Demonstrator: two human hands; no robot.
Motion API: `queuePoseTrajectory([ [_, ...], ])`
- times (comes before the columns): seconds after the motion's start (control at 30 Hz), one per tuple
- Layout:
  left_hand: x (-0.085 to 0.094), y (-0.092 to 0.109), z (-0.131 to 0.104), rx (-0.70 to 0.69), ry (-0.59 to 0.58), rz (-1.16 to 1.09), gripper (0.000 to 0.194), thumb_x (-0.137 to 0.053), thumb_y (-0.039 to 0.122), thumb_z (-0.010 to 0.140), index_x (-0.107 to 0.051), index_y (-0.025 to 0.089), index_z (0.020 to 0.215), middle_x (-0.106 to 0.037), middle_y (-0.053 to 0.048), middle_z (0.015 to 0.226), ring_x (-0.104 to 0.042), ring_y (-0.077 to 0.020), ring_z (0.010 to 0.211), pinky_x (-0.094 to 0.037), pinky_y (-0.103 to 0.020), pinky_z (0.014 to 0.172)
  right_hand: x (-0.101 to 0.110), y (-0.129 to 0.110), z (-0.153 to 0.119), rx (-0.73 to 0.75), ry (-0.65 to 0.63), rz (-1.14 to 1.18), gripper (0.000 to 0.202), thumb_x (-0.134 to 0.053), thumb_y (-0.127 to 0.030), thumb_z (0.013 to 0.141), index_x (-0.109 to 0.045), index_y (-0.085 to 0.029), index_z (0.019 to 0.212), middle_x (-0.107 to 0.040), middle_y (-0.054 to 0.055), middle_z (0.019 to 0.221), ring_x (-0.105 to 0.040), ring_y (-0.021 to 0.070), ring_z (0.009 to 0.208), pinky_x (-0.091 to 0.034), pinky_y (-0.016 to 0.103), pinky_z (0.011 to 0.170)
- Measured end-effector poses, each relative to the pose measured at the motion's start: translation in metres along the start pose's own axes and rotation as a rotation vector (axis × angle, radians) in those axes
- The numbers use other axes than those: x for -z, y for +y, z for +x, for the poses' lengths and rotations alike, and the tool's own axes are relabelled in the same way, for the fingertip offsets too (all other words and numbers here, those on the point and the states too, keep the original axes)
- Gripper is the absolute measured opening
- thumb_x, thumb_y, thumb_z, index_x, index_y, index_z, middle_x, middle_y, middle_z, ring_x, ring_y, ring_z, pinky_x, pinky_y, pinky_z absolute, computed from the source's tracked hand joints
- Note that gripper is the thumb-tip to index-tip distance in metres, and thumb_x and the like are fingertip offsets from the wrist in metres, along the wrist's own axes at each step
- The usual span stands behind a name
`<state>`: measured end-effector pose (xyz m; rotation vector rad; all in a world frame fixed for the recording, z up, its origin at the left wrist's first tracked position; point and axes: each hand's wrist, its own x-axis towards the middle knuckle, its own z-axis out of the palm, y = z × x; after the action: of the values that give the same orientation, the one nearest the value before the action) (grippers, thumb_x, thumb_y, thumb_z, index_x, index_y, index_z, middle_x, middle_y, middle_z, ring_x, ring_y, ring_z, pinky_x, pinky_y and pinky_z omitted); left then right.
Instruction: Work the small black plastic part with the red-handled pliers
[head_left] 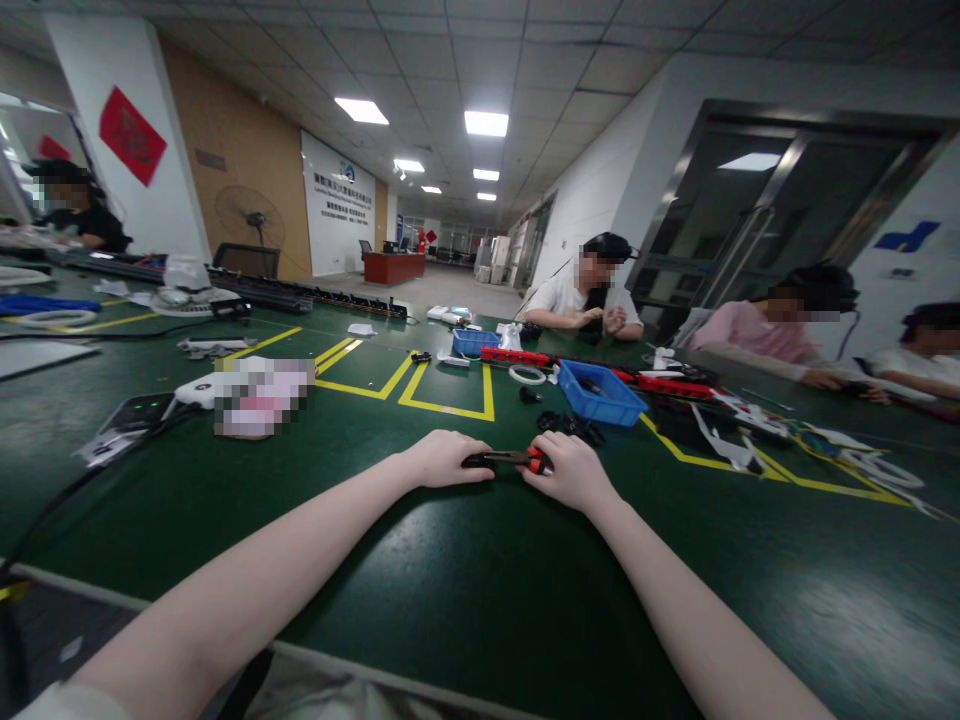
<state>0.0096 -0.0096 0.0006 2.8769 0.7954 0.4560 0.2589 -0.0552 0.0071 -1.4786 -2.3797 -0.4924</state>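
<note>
In the middle of the head view, my right hand (568, 468) is closed around the red-orange handles of a pair of pliers (512, 458). The dark jaws point left, toward my left hand (448, 459). Its fingers are pinched on a small black part (478, 460) that meets the tips of the pliers. Most of that part is hidden by my fingers, so I cannot tell its exact kind. Just beyond my right hand lies a pile of small black parts (571, 428) on the green table (420, 580).
A blue bin (600, 393) stands beyond my right hand, and a smaller blue bin (474, 342) farther back. Red strips (517, 356) lie behind. To the left are a phone (262, 398) and a cabled power bank (135, 412). Co-workers sit across the table and at right.
</note>
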Motion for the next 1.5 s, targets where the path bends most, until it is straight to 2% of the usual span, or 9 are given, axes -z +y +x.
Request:
queuePoseTrajectory([
  [0.23,0.0008,0.0005,-0.0004,0.012,-0.006,0.018,0.039,-0.047,0.053,0.092,-0.062,0.022,0.111,-0.071,-0.005,0.098,-0.067,-0.0225,0.087,-0.047,-0.027,0.068,-0.0012,0.0010,0.0001,-0.002,0.008,0.002,0.021,-0.060,-0.042,0.078,-0.054,-0.021,0.077,-0.061,0.003,0.080,-0.056,0.0176,0.073,-0.037,0.030,0.068],
  [0.63,0.0006,0.0007,-0.0002,0.018,-0.006,0.035,0.041,-0.044,0.053,0.094,-0.062,0.022,0.113,-0.071,-0.006,0.098,-0.067,-0.0230,0.088,-0.046,-0.027,0.069,-0.0041,0.0032,0.0002,0.018,0.009,0.000,0.023,-0.060,-0.043,0.078,-0.054,-0.021,0.076,-0.060,0.004,0.079,-0.054,0.0175,0.072,-0.037,0.029,0.067],
  [1.03,-0.0011,-0.0013,-0.0005,0.005,0.001,0.028,0.039,-0.046,0.053,0.092,-0.062,0.022,0.110,-0.070,-0.006,0.097,-0.067,-0.0226,0.087,-0.047,-0.027,0.071,-0.0057,0.0065,-0.0009,0.022,0.054,0.007,0.023,-0.060,-0.044,0.078,-0.059,-0.021,0.082,-0.063,0.005,0.085,-0.057,0.0196,0.079,-0.039,0.030,0.069],
  [1.33,0.0012,0.0005,-0.0015,-0.006,-0.005,0.005,0.040,-0.043,0.051,0.095,-0.060,0.023,0.119,-0.070,-0.006,0.104,-0.066,-0.0227,0.093,-0.046,-0.027,0.074,-0.0066,0.0047,0.0001,0.040,0.042,0.002,0.021,-0.062,-0.041,0.078,-0.057,-0.021,0.078,-0.061,0.004,0.080,-0.056,0.0177,0.074,-0.039,0.029,0.068],
  [1.5,0.0011,0.0003,-0.0010,0.043,-0.004,-0.008,0.040,-0.040,0.051,0.096,-0.063,0.022,0.109,-0.071,-0.005,0.095,-0.067,-0.0216,0.086,-0.046,-0.026,0.070,-0.0077,0.0053,0.0010,0.033,0.072,-0.009,0.021,-0.060,-0.042,0.079,-0.057,-0.021,0.080,-0.061,0.005,0.080,-0.055,0.0189,0.074,-0.038,0.030,0.069],
])
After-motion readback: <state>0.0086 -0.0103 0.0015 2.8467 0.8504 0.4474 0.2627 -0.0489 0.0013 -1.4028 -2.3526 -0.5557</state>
